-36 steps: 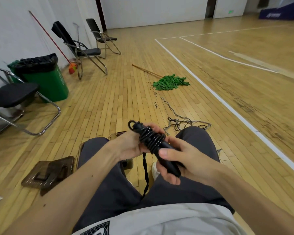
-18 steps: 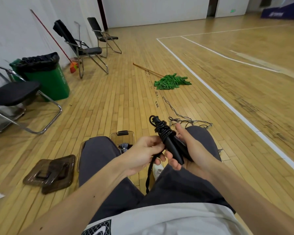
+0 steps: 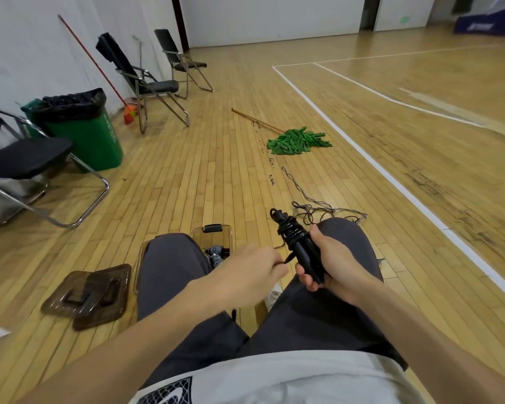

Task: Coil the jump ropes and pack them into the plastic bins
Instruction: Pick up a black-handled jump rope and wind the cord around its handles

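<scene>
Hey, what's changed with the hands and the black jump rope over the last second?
The left hand came off the coils, moved down toward the lap and now pinches the loose end, drawing it sideways; the tail no longer dangles between the knees. The right hand still grips the jump rope handles. The bin, lids and floor rope stayed put.

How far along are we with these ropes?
Done: the black jump rope is mostly wound round its handles, gripped by the right hand. In hand: the left hand pinches its loose tail. Left: pack it into the open clear plastic bin, then coil the thin grey rope loose on the floor.
</scene>
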Demonstrator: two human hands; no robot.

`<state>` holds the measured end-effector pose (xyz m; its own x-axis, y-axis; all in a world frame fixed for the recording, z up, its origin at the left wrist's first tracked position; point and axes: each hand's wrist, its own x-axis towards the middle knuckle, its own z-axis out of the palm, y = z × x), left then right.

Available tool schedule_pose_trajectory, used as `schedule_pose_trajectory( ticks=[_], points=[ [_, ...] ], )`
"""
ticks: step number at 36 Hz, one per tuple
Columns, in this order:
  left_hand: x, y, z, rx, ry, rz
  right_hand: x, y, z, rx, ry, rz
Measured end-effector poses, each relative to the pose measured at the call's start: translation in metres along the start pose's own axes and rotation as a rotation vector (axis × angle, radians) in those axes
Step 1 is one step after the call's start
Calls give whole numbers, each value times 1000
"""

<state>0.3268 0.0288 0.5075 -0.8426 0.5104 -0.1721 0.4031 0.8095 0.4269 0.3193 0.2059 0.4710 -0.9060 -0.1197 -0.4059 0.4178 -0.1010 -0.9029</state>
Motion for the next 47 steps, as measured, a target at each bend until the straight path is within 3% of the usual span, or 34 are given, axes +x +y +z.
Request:
schedule_pose_trajectory(
  ticks=[4,14,23,35,36,39,43,47],
  points=[
    [-9,11,-16,392,-10,68,-3,-2,8,-79,-30,-44],
    [1,15,-71,379,8,270,-16,-14,19,-284,-225,9],
    [14,14,-85,142,-46,270,-30,-20,22,-399,-362,89],
    [14,5,-80,-335,-291,276,-48,-30,35,-382,-597,76],
    [14,4,-78,-370,-311,277,-49,-28,35,-406,-667,12],
    [14,0,-71,-482,-385,279,-53,-29,30,-359,-852,81],
    [15,-11,-63,-657,-414,283,-59,-25,21,-388,-757,-49],
    [14,-19,-54,-759,-486,263,-59,-22,30,-432,-738,-37]
  ],
)
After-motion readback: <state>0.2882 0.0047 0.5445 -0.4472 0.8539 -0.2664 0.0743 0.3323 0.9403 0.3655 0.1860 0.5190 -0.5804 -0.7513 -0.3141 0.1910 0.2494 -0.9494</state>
